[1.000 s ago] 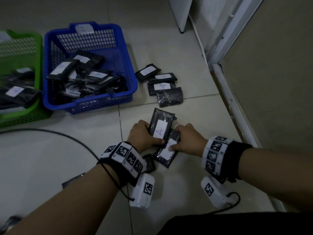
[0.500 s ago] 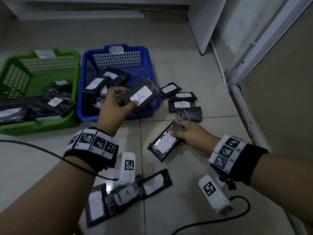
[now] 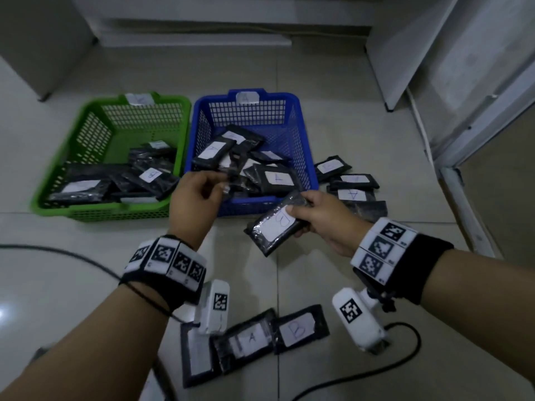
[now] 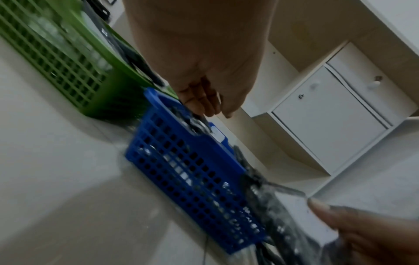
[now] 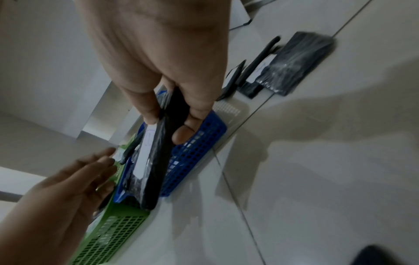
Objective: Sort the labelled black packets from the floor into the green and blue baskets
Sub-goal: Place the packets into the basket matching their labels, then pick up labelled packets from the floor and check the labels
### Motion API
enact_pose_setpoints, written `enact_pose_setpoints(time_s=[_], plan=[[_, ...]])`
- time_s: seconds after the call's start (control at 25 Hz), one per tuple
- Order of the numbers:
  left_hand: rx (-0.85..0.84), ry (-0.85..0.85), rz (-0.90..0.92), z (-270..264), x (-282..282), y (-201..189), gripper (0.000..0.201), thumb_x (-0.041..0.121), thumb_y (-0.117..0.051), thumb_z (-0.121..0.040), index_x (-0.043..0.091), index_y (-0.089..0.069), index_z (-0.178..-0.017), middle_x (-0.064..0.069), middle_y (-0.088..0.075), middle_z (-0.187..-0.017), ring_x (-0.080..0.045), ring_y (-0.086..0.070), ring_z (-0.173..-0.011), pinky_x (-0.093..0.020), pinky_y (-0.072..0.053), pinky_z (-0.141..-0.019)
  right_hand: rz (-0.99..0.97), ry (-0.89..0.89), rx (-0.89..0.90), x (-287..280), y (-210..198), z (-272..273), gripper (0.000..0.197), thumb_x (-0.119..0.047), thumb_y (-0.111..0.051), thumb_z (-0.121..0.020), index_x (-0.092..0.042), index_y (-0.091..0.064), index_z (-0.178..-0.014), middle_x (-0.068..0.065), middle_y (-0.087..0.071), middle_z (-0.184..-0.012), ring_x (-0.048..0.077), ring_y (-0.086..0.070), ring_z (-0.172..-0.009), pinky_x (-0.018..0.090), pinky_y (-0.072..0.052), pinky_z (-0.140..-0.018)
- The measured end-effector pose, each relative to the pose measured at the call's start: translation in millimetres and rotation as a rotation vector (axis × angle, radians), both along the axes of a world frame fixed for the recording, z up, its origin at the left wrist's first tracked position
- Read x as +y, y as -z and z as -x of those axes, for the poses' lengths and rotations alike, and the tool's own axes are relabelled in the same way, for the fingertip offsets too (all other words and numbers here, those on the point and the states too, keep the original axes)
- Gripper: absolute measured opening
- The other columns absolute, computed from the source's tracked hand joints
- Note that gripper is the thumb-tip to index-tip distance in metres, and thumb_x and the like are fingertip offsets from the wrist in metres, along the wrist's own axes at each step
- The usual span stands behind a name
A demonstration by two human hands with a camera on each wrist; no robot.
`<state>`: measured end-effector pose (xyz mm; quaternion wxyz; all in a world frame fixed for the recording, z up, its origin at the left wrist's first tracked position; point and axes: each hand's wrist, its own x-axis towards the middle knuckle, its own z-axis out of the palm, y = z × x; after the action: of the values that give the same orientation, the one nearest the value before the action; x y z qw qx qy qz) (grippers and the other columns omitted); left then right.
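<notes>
Above the near rim of the blue perforated plastic basket [image 3: 301, 146], the right hand [image 3: 324, 221] pinches a black plastic packet labelled B [image 3: 275, 224]; the left hand [image 3: 197, 198] hovers with relaxed fingers, empty; beside it stands the green perforated plastic basket [image 3: 95, 131].

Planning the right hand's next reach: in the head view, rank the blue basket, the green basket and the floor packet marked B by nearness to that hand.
From the right hand:
1. Blue basket, just ahead, nearest.
2. Floor packet marked B, below, near the person.
3. Green basket, far left.
</notes>
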<state>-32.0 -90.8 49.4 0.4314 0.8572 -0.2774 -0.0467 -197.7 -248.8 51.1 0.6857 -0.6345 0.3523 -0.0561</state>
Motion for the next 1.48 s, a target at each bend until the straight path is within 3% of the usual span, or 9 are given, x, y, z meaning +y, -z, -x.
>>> enact_pose_setpoints(time_s=[0.16,0.32,0.48,0.6,0.76,0.92,1.08,1.24,1.48], plan=[[0.110,-0.200,0.007,-9.6,76.4,2.0,0.013,0.014,-0.057,-0.089,0.024,-0.065,-0.092,0.002,-0.067,-0.093,-0.013,-0.060,-0.084,-0.022,-0.043,-0.070,-0.039,-0.084,-0.076,39.8,-12.3,-55.7,0.016,-0.007,-0.062,-0.088,-0.005,-0.061,-0.104,0.017,-0.066,-0.096,0.027,-0.064,-0.076,0.031,-0.054,-0.055],[0.138,-0.324,-0.034,-13.6,146.3,7.0,0.015,0.014,-0.057,-0.088,0.027,-0.065,-0.089,0.007,-0.066,-0.085,-0.012,-0.060,-0.079,-0.022,-0.041,-0.068,-0.064,-0.117,-0.166,83.6,-21.3,-133.5,0.023,-0.003,-0.060,-0.088,-0.004,-0.054,-0.110,0.019,-0.062,-0.104,0.032,-0.064,-0.082,0.049,-0.058,-0.068],[0.189,-0.405,-0.071,-4.9,201.7,13.9,0.018,0.013,-0.057,-0.088,0.029,-0.066,-0.088,0.014,-0.064,-0.080,-0.001,-0.058,-0.075,-0.006,-0.037,-0.058,-0.084,-0.082,-0.159,120.2,-26.4,-202.1,0.039,-0.001,-0.059,-0.090,-0.001,-0.045,-0.127,0.016,-0.052,-0.119,0.025,-0.064,-0.083,0.042,-0.059,-0.076],[0.240,-0.432,-0.074,4.9,226.8,18.9,0.016,0.013,-0.058,-0.087,0.027,-0.067,-0.089,0.011,-0.067,-0.084,-0.002,-0.059,-0.076,-0.007,-0.038,-0.061,0.051,-0.113,-0.076,132.7,-14.0,-223.4,0.035,0.001,-0.062,-0.087,-0.004,-0.050,-0.119,0.012,-0.058,-0.115,0.030,-0.066,-0.097,0.039,-0.058,-0.083],[0.347,-0.325,-0.155,27.1,252.4,27.3,0.014,0.019,-0.066,-0.084,0.028,-0.069,-0.094,0.012,-0.067,-0.093,-0.007,-0.062,-0.088,-0.008,-0.042,-0.069,0.587,-0.198,0.106,134.8,-3.2,-219.7,0.058,-0.035,-0.071,-0.078,-0.012,-0.052,-0.127,0.011,-0.057,-0.128,0.031,-0.061,-0.108,0.045,-0.052,-0.093],[0.367,0.031,-0.390,58.6,264.7,37.0,0.045,0.037,-0.081,-0.068,0.029,-0.065,-0.109,0.007,-0.063,-0.105,-0.010,-0.056,-0.096,-0.025,-0.049,-0.084,0.714,-0.251,0.020,148.4,8.4,-154.3,0.046,-0.023,-0.064,-0.086,-0.016,-0.051,-0.130,0.008,-0.048,-0.121,0.021,-0.054,-0.096,0.033,-0.047,-0.097],[0.243,0.239,-0.632,81.6,260.9,50.3,0.074,0.055,-0.080,-0.057,0.035,-0.055,-0.124,0.006,-0.056,-0.117,-0.017,-0.052,-0.107,-0.036,-0.046,-0.093,0.667,-0.609,0.063,174.3,39.9,-67.1,0.023,-0.012,-0.066,-0.083,-0.021,-0.068,-0.104,-0.001,-0.059,-0.095,0.014,-0.058,-0.084,0.035,-0.052,-0.087],[0.332,0.231,-0.647,81.6,254.9,52.3,0.084,0.047,-0.086,-0.053,0.032,-0.050,-0.127,0.005,-0.054,-0.119,-0.018,-0.046,-0.109,-0.031,-0.041,-0.092,0.861,-1.072,0.265,195.9,44.9,-22.4,0.067,-0.039,-0.077,-0.072,-0.024,-0.049,-0.132,-0.001,-0.045,-0.119,0.017,-0.040,-0.116,0.033,-0.042,-0.098],[0.472,0.034,-0.455,64.1,253.2,38.3,0.037,0.035,-0.083,-0.066,0.032,-0.069,-0.100,0.009,-0.064,-0.093,-0.012,-0.061,-0.087,-0.024,-0.047,-0.079,0.863,-1.170,0.366,197.7,46.9,-35.3,0.065,-0.040,-0.081,-0.067,-0.021,-0.048,-0.121,0.000,-0.038,-0.112,0.018,-0.042,-0.107,0.030,-0.043,-0.088]])
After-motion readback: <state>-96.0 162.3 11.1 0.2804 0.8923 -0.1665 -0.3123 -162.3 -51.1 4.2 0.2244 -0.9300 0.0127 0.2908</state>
